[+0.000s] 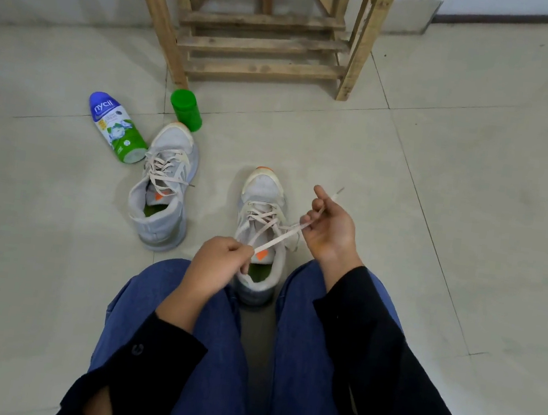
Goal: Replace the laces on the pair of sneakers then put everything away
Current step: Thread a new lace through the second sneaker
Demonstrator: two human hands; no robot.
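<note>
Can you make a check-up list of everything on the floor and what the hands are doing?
Surface: pale tiled floor.
Job's things: near sneaker between the knees, its lace stretched between the hands; second sneaker to its left, laced.
Clutter: powder bottle lying on its side; green container upright.
Grippers: left hand and right hand each pinch the lace.
Cables: nothing seen.
Surroundings: wooden rack by the wall.

Sneakers [164,190]: light grey, orange toe tips, green insoles
Laces [276,237]: cream
Bottle [116,127]: white and green, blue top
Jar [186,109]: green
Rack [254,22]: plain wood
Floor [440,193]: pale grey tiles
Trousers [213,355]: blue
Sleeves [370,340]: black
</note>
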